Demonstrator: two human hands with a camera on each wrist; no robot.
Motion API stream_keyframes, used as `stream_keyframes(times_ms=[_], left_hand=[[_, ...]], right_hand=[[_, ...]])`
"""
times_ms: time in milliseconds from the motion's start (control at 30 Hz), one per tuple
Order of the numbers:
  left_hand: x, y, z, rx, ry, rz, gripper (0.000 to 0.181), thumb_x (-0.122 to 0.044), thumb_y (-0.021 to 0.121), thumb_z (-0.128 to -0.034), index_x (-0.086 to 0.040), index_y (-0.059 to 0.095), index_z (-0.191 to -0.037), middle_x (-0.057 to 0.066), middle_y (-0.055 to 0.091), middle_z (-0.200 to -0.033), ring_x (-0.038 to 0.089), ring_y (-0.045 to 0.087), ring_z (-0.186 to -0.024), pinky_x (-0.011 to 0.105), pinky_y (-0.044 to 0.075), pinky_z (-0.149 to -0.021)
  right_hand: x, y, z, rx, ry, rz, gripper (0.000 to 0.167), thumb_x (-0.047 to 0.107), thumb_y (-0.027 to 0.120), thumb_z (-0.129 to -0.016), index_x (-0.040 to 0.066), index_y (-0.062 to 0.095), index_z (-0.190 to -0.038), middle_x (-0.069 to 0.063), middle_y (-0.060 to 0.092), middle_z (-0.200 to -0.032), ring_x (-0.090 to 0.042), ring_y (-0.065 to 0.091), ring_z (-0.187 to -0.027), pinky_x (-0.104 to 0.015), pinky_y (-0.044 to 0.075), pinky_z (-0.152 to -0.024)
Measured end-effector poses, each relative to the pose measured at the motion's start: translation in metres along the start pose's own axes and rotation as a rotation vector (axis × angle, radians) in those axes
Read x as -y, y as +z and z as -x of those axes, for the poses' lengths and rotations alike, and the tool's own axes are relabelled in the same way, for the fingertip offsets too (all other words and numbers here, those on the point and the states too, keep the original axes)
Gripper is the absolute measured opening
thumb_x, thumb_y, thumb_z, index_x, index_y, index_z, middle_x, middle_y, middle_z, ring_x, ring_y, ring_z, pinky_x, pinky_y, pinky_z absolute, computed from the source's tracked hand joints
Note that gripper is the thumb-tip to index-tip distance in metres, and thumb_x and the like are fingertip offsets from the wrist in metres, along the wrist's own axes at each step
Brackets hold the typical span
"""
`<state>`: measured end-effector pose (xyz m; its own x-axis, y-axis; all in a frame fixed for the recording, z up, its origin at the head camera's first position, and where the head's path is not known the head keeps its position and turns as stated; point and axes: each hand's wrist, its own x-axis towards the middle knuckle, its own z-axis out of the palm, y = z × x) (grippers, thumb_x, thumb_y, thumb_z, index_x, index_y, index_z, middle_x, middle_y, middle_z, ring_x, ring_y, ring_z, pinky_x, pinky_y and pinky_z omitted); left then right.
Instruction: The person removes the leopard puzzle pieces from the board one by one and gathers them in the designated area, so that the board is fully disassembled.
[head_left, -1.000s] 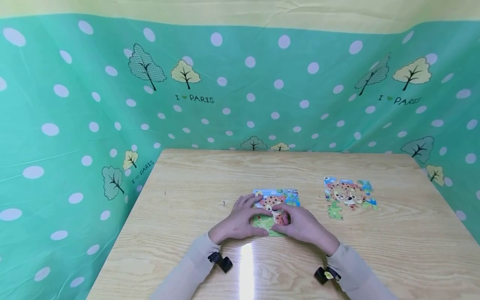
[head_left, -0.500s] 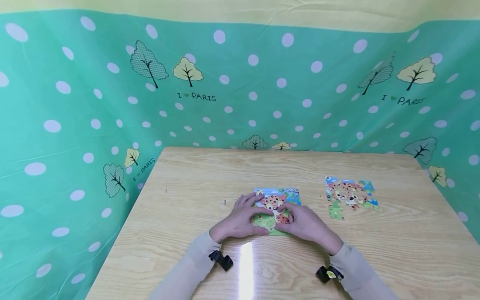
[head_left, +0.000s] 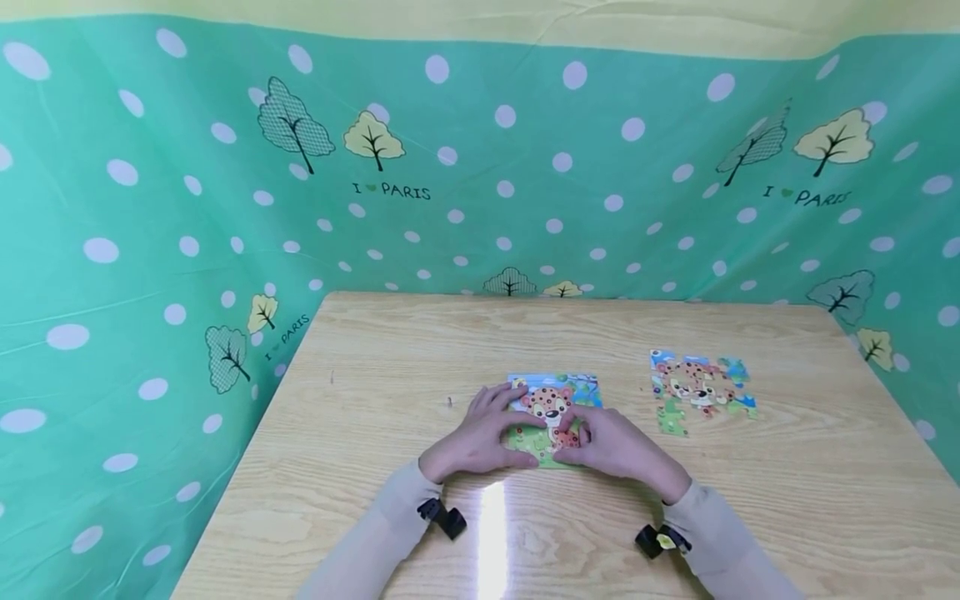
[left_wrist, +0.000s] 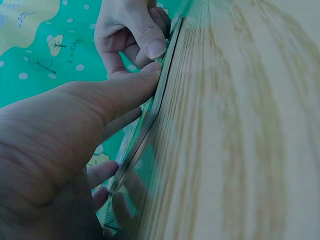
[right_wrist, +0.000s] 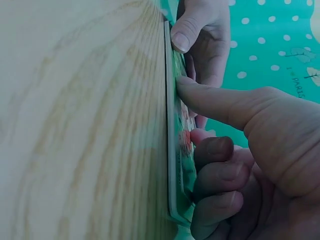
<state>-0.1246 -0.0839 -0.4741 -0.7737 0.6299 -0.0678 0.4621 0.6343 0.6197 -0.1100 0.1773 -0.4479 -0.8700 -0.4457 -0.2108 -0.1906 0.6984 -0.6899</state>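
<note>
A jigsaw puzzle (head_left: 581,390) of a spotted leopard lies flat on the table in a thin tray or board, at the centre of the head view. Across its left part, my left hand (head_left: 480,435) holds it, thumb near the front edge and fingertips by the upper left. From the other side my right hand (head_left: 618,446) touches the orange-spotted body, thumb and index finger a small way apart. Its other fingers (right_wrist: 220,172) are curled, seen in the right wrist view. Whether a loose piece sits between thumb and index finger is hard to tell.
A second leopard puzzle (head_left: 701,392), partly assembled with ragged edges and gaps, lies to the right. Both share the wooden table (head_left: 405,333). Behind and to the sides hangs a green dotted curtain (head_left: 420,225). A tiny dark speck lies left of the centre puzzle.
My right hand has shifted slightly to the right over the puzzle, uncovering more of the leopard's face. The left hand keeps its place. The head view has tilted a little.
</note>
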Motion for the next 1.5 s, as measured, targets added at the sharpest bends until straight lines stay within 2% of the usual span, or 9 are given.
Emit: stream_keyframes(times_ms=[367, 933, 1233, 1400, 1500], left_hand=[[-0.001, -0.003, -0.001, 0.002, -0.003, 0.003, 0.055, -0.05, 0.082, -0.0905, -0.033, 0.069, -0.142, 0.008, 0.027, -0.177, 0.036, 0.013, -0.166, 0.064, 0.002, -0.134], [-0.001, -0.002, -0.001, 0.004, -0.006, 0.009, 0.055, -0.049, 0.082, -0.0903, -0.033, 0.07, -0.142, 0.007, 0.026, -0.177, 0.035, 0.012, -0.166, 0.063, 0.002, -0.134], [0.0, 0.0, -0.001, 0.008, -0.005, 0.013, 0.056, -0.051, 0.082, -0.0904, -0.032, 0.069, -0.142, 0.007, 0.027, -0.177, 0.035, 0.012, -0.166, 0.064, 0.002, -0.134], [0.0, -0.001, -0.001, 0.004, -0.002, 0.009, 0.056, -0.05, 0.082, -0.0903, -0.031, 0.07, -0.142, 0.007, 0.027, -0.177, 0.036, 0.013, -0.166, 0.064, 0.002, -0.134], [0.0, 0.0, -0.001, 0.003, -0.003, 0.003, 0.056, -0.05, 0.082, -0.0901, -0.032, 0.069, -0.142, 0.008, 0.027, -0.177, 0.036, 0.013, -0.165, 0.064, 0.002, -0.134]], right_hand=[[0.0, -0.001, -0.002, 0.014, 0.015, -0.045, 0.035, 0.03, 0.088, -0.089, 0.016, 0.066, -0.111, 0.005, 0.052, -0.067, -0.01, 0.044, -0.056, -0.022, 0.033, -0.051], [0.001, -0.001, -0.001, 0.001, 0.004, -0.064, 0.033, 0.029, 0.089, -0.088, 0.016, 0.065, -0.107, 0.006, 0.051, -0.065, -0.009, 0.043, -0.055, -0.022, 0.034, -0.051], [-0.004, -0.005, 0.0, -0.063, -0.07, -0.04, 0.016, 0.028, 0.085, -0.092, 0.022, 0.072, -0.098, 0.009, 0.049, -0.063, -0.004, 0.041, -0.052, -0.02, 0.035, -0.051], [-0.006, -0.009, 0.001, -0.081, -0.11, -0.021, 0.007, 0.026, 0.081, -0.096, 0.022, 0.076, -0.095, 0.007, 0.056, -0.072, -0.006, 0.047, -0.06, -0.022, 0.039, -0.055], [-0.005, -0.011, 0.002, -0.084, -0.105, -0.019, 0.005, 0.025, 0.081, -0.096, 0.022, 0.077, -0.096, 0.006, 0.063, -0.081, -0.007, 0.051, -0.063, -0.023, 0.043, -0.056]])
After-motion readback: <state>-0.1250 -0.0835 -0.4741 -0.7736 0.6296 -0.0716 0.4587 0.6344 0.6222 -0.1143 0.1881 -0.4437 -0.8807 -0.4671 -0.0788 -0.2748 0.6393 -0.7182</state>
